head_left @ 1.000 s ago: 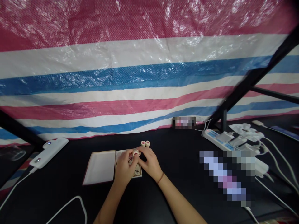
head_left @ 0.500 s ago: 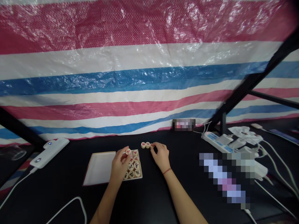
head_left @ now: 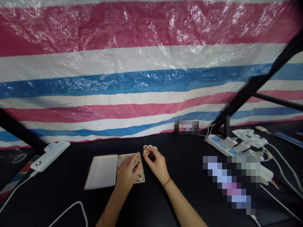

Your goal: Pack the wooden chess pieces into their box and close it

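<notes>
My right hand point(head_left: 158, 162) pinches a round xiangqi piece point(head_left: 145, 152) between thumb and fingertips, just in front of a short row of pieces point(head_left: 150, 146) with red characters on the black table. To its left, my left hand point(head_left: 127, 171) reaches over a shallow open box point(head_left: 143, 180) of xiangqi pieces. Its thumb and fingers are apart, with the tips on or just above the red-marked pieces. A piece with a black character point(head_left: 139, 177) shows at the box's near right corner. My left hand covers much of the box's contents.
The box's lid point(head_left: 104, 171) lies open to the left. A white device point(head_left: 50, 156) with a cable is at far left. On the right are a power strip point(head_left: 221, 144) with plugs, cables and a blurred-out long object point(head_left: 227, 181). A striped sheet point(head_left: 132, 113) hangs behind.
My left hand has lowered from holding up a red-marked piece to reaching into the box. My right hand has left the row's right end, moved left and now holds a piece.
</notes>
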The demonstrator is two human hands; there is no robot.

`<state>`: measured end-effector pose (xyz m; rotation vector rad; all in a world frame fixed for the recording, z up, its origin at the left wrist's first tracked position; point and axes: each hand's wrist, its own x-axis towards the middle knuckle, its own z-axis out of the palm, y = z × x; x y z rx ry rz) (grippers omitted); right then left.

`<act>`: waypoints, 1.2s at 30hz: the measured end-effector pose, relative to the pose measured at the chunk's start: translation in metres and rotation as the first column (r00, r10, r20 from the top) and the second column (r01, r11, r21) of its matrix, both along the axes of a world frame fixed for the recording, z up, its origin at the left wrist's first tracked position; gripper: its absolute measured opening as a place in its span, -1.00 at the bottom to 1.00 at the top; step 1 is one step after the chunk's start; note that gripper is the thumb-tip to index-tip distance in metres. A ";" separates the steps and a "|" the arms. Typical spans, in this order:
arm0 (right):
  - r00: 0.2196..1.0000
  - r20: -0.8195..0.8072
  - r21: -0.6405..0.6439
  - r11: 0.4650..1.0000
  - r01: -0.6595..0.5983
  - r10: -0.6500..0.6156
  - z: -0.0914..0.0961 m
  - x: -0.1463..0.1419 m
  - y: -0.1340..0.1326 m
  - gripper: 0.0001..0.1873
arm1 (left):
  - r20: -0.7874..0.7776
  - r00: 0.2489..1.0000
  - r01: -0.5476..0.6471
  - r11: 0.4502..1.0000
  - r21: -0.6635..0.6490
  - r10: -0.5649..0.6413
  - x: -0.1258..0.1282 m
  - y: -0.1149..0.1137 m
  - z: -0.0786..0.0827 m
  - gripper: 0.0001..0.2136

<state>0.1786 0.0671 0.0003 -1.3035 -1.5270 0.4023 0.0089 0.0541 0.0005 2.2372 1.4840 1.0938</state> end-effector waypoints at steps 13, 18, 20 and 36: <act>0.927 0.340 -0.045 0.981 0.186 -0.160 -0.030 0.045 0.024 -0.85 | -0.002 1.000 0.024 1.000 0.017 -0.024 -0.009 0.004 0.005 -0.76; 0.914 0.363 -0.043 0.977 0.210 -0.180 -0.029 0.044 0.024 -0.85 | -0.011 1.000 0.029 0.999 0.044 -0.029 -0.008 0.004 0.005 -0.77; 0.917 0.355 -0.044 0.976 0.212 -0.183 -0.030 0.044 0.024 -0.85 | -0.015 0.999 0.039 0.998 0.051 -0.039 -0.008 0.004 0.004 -0.77; 0.926 0.333 -0.052 0.978 0.204 -0.176 -0.030 0.044 0.025 -0.85 | -0.166 0.968 -0.189 0.982 -0.001 0.186 -0.019 0.005 0.012 -0.80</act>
